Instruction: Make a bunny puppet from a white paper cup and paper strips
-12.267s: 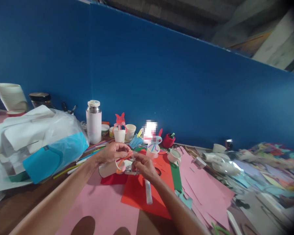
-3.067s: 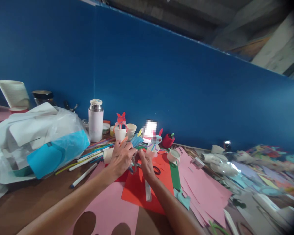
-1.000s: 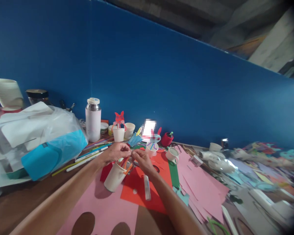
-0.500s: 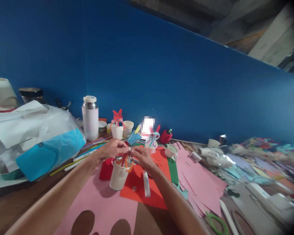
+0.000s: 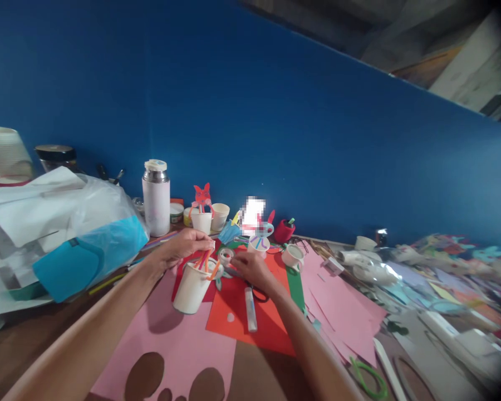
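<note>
My left hand pinches the upper ends of the orange and red strips, with a small white bit at its fingertips. These strips rise from a white paper cup, which leans to one side above the pink paper. My right hand is to the right of the cup, its fingers curled down beside a roll of tape. What lies under those fingertips is hidden. Close below the right hand, a dark scissor-like handle shows in part. A white glue stick lies on the red paper.
Behind stand a thermos flask, a cup with a red animal figure, a white mug and a red pot. A plastic bag with papers bulges at left. Pink sheets spread at right.
My hands have parted. The right one has left the strip tops and moved right and down beside the tape roll. The left still pinches them, and the cup has shifted left and tilted.
</note>
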`<state>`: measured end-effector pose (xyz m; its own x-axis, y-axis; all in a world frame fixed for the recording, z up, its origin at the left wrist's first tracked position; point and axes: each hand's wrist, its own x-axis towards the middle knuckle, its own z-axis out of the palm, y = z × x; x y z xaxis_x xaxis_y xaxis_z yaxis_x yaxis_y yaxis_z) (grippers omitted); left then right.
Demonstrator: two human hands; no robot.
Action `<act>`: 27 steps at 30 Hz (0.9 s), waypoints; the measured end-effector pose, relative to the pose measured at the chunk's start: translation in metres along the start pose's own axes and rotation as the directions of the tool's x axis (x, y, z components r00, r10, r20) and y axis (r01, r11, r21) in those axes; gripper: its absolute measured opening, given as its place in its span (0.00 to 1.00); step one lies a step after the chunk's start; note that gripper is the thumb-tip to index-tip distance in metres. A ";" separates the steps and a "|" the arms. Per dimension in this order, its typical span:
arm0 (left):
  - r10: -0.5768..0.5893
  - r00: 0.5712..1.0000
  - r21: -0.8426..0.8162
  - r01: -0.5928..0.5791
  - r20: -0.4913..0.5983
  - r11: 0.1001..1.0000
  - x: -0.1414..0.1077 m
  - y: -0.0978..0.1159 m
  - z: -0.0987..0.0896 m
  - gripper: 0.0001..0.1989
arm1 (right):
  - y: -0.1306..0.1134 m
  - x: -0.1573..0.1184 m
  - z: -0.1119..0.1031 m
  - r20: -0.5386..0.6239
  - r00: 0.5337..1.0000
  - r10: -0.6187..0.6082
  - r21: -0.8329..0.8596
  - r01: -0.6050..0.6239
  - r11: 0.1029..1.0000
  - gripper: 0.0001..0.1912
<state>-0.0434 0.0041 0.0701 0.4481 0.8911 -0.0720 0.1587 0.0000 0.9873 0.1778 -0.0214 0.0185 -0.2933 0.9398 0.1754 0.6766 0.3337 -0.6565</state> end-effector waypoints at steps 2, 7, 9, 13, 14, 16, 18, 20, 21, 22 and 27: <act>0.005 0.999 0.034 -0.003 -0.054 0.999 0.002 0.000 -0.004 0.10 | 0.008 -0.007 -0.006 0.059 0.995 0.081 -0.305 -0.059 0.950 0.15; 0.023 0.998 0.040 -0.021 -0.050 0.999 0.001 0.001 -0.010 0.09 | 0.016 -0.013 -0.014 0.109 0.965 0.240 -0.637 -0.117 0.762 0.13; 0.011 0.998 0.047 -0.008 -0.060 0.999 0.000 0.002 -0.010 0.10 | 0.013 -0.013 -0.015 0.128 0.960 0.248 -0.669 -0.101 0.736 0.13; -0.020 0.996 0.038 0.023 -0.086 0.999 -0.002 0.004 -0.008 0.10 | 0.004 -0.015 -0.018 0.166 0.953 0.255 -0.692 -0.072 0.719 0.13; -0.022 0.996 0.028 0.025 -0.084 0.999 -0.002 0.005 -0.007 0.10 | 0.003 -0.015 -0.019 0.171 0.950 0.260 -0.694 -0.071 0.716 0.12; -0.022 0.997 0.004 0.023 -0.078 1.000 -0.002 0.005 -0.007 0.10 | 0.002 -0.016 -0.021 0.182 0.945 0.271 -0.693 -0.072 0.717 0.12; -0.015 0.998 -0.018 0.014 -0.065 1.000 -0.001 0.005 -0.007 0.09 | 0.003 -0.016 -0.022 0.193 0.942 0.274 -0.687 -0.070 0.723 0.13; -0.016 0.999 -0.034 0.015 -0.047 0.999 -0.001 0.004 -0.008 0.09 | 0.005 -0.016 -0.023 0.205 0.942 0.267 -0.679 -0.060 0.732 0.13; -0.023 0.999 -0.039 0.021 -0.040 0.999 0.000 0.003 -0.008 0.09 | 0.005 -0.016 -0.024 0.212 0.942 0.262 -0.675 -0.053 0.736 0.12; -0.031 0.999 -0.044 0.029 -0.036 0.999 0.000 0.003 -0.009 0.10 | 0.006 -0.016 -0.026 0.219 0.941 0.257 -0.670 -0.046 0.741 0.11; -0.047 0.996 -0.108 0.038 -0.081 0.993 -0.001 0.003 -0.013 0.11 | 0.006 -0.017 -0.040 0.238 0.935 0.264 -0.628 -0.060 0.776 0.10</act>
<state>-0.0548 0.0092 0.0746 0.3675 0.9238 -0.1070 0.0799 0.0832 0.9933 0.2138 -0.0326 0.0409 -0.2561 0.9489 -0.1842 0.9666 0.2493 -0.0594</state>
